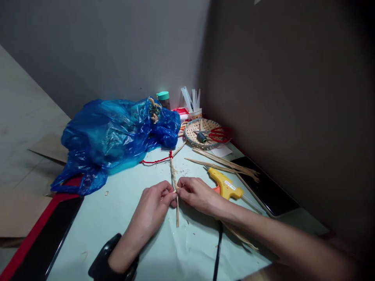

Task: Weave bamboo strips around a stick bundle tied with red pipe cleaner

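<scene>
A thin braid of pale straw strips (173, 173) lies lengthwise on the light green table (123, 218), with a red cord (155, 160) tied at its far end. My left hand (154, 207) and my right hand (197, 194) meet at the braid's middle. Both hands pinch the straw with closed fingers, the loose lower ends (177, 214) trailing toward me. A dark band sits on my left wrist (113, 259).
A yellow glue gun (225, 185) lies just right of my right hand, its black cable (218, 249) running toward me. Loose straw strips (225, 163), a woven basket (195, 132) with red scissors, a cup of glue sticks (193, 102), a crumpled blue plastic bag (114, 136) and a dark phone (265, 189) surround the work.
</scene>
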A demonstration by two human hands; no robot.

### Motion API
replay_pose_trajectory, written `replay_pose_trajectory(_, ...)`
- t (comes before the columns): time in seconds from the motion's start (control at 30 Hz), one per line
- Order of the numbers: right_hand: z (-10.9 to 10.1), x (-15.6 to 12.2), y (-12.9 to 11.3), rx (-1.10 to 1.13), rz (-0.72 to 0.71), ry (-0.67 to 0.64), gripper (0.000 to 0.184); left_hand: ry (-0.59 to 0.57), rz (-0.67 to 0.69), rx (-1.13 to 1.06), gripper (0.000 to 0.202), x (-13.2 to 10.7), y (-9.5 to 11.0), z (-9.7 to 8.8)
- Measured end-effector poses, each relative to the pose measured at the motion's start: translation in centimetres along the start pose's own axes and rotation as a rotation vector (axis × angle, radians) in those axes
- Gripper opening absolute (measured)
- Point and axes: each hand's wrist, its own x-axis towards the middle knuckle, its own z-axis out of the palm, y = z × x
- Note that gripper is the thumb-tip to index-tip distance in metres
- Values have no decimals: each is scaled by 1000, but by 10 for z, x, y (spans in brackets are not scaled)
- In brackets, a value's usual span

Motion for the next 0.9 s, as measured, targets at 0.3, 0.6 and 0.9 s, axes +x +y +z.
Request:
replay_pose_trajectory(0.3,-3,1,5,341,-29,-38,19,263,138,132,14,-20,13,32)
replay_pose_trajectory(0.6,-15,1,0,609,92,-198,25,192,271,113,18,-29,12,48)
replay_pose_trajectory(0.9,-11,-3,-5,495,-2,-186,25,-64,-115,-722,17,1,2,23)
